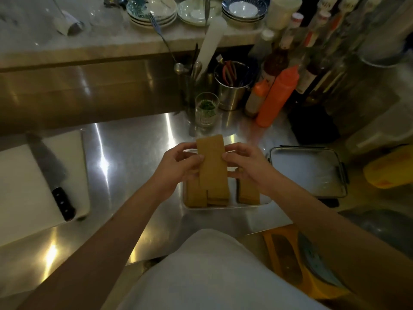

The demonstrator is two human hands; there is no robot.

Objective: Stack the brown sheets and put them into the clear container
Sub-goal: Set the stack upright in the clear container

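Both hands (pixel 210 166) grip brown sheets (pixel 212 162) above tray (pixel 225 205)

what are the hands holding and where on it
Both hands, left hand and right hand, hold a stack of brown sheets by its long side edges, above the metal tray.

Knife (pixel 51 173) on white cutting board (pixel 20 189); orange squeeze bottle (pixel 276 97) beyond.
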